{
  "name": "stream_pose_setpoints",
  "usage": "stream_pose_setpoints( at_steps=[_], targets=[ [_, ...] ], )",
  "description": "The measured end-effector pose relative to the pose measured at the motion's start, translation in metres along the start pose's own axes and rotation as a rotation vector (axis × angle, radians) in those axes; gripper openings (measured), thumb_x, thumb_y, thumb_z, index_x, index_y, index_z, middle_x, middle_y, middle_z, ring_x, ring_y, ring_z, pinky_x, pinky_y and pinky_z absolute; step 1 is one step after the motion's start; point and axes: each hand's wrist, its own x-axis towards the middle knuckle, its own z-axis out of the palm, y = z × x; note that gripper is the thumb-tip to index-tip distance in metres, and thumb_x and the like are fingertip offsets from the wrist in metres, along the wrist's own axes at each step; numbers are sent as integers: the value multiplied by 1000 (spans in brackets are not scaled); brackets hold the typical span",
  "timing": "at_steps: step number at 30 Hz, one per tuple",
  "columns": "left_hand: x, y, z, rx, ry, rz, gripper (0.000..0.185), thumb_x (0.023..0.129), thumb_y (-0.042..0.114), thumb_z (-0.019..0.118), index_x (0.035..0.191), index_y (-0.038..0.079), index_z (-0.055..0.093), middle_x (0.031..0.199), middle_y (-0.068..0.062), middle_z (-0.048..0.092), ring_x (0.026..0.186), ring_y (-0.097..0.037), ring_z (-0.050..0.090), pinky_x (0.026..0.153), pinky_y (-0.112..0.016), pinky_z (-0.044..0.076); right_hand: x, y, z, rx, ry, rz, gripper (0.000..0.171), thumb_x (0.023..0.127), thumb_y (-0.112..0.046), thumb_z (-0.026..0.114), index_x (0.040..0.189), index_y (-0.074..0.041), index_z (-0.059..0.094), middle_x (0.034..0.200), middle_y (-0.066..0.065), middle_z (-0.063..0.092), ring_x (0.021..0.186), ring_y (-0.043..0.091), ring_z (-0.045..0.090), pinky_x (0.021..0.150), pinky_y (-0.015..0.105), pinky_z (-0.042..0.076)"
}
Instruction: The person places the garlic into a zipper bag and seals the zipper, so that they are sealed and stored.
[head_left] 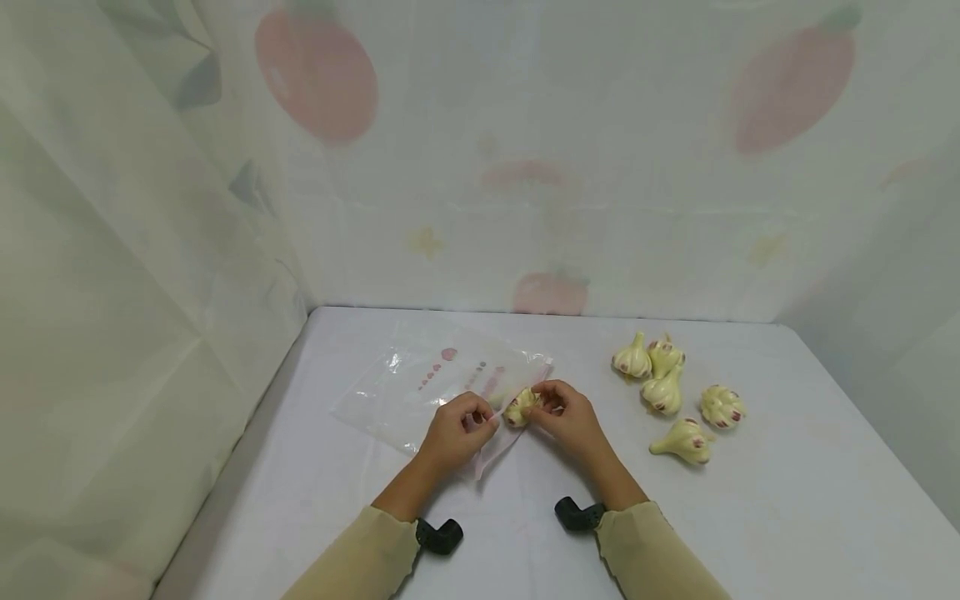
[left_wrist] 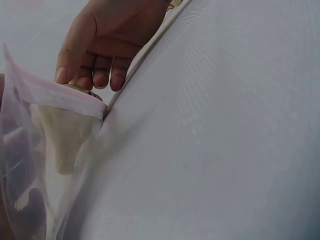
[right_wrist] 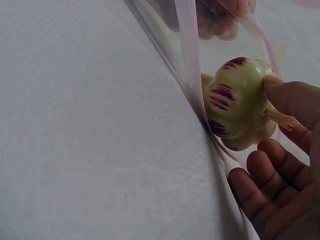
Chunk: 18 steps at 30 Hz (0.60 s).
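Observation:
A clear zip bag point(head_left: 435, 382) with a pink rim lies flat on the white table point(head_left: 787, 500). My left hand point(head_left: 480, 417) pinches the near lip of its mouth and holds it up. My right hand point(head_left: 542, 406) grips a cream garlic bulb point(head_left: 519, 407) with purple streaks, right at the mouth. In the right wrist view the bulb point(right_wrist: 240, 102) sits between thumb and fingers, partly past the pink rim point(right_wrist: 189, 60), with the left hand's fingers point(right_wrist: 220, 20) beyond. In the left wrist view the bulb point(left_wrist: 65, 140) shows pale through the plastic under the right hand point(left_wrist: 100, 45).
Several loose garlic bulbs point(head_left: 675, 392) lie on the table to the right of my hands. Printed curtain walls close the back, left and right sides. The table's left edge point(head_left: 247, 442) runs beside the bag. Black wrist mounts point(head_left: 441, 536) sit on both forearms.

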Motion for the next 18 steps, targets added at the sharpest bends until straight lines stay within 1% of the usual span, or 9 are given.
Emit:
stream_pose_setpoints(
  at_steps=[6, 9, 14, 16, 18],
  targets=[
    [0, -1, 0, 9, -7, 5, 14, 82, 13, 73, 79, 21, 63, 78, 9, 58, 75, -13, 55, 64, -23, 46, -1, -2, 1, -14, -27, 5, 20, 82, -21, 81, 92, -10, 68, 78, 2, 61, 69, 13, 54, 60, 22, 46],
    [0, -2, 1, 14, -8, 23, 13, 82, 12, 73, 78, 21, 64, 77, 9, 58, 74, -14, 55, 64, -23, 46, -3, -4, 3, 10, -32, 8, 17, 83, -20, 80, 91, -10, 69, 79, 2, 64, 68, 13, 56, 60, 22, 47],
    [0, -3, 1, 6, -6, 84, 14, 80, 11, 74, 78, 20, 65, 75, 8, 58, 71, -18, 57, 62, -23, 46, -3, -7, 9, 55, -33, 20, 15, 83, -17, 80, 89, -8, 69, 78, 2, 66, 69, 11, 60, 61, 21, 50],
    [1, -2, 1, 4, -5, 94, 14, 81, 10, 74, 77, 20, 65, 74, 9, 58, 71, -17, 57, 61, -22, 46, -3, -8, 11, 65, -33, 16, 14, 83, -15, 80, 88, -8, 69, 78, 2, 66, 69, 11, 61, 62, 21, 50],
    [1, -2, 2, 3, -3, 89, 14, 81, 10, 73, 77, 21, 65, 73, 10, 56, 68, -14, 55, 59, -22, 45, -3, -9, 12, 70, -32, 11, 14, 82, -14, 79, 88, -7, 69, 78, 2, 67, 68, 11, 61, 62, 21, 51]
  ],
)
